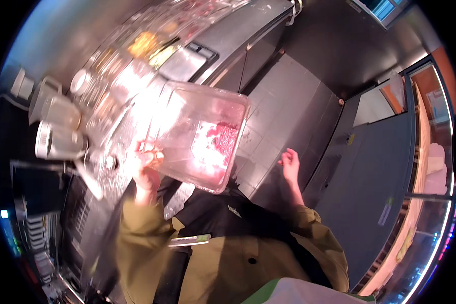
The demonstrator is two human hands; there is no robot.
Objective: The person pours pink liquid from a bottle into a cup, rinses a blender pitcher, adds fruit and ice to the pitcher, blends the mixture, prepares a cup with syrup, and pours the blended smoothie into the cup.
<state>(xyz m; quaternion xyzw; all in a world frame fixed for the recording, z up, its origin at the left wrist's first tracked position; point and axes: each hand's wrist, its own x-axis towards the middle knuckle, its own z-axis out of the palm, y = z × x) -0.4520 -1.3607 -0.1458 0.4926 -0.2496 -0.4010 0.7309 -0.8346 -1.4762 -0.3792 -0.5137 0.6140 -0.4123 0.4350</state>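
My left hand [149, 161] grips the near left edge of a clear plastic food container [176, 148], which is tilted in front of my body. Pinkish-red content [216, 142], wet or icy looking, lies at the container's right end; strong glare hides what it is. My right hand [290, 164] hangs over the tiled floor, away from the container, with loosely bent fingers and nothing in them.
Left of me a steel counter carries a white-lidded jug [60, 140], clear pitchers [59, 108] and several ingredient tubs, one with yellow pieces [142, 43]. A steel-topped scale [184, 62] sits farther along. A dark cabinet [361, 163] stands at right beyond the tiled floor [277, 102].
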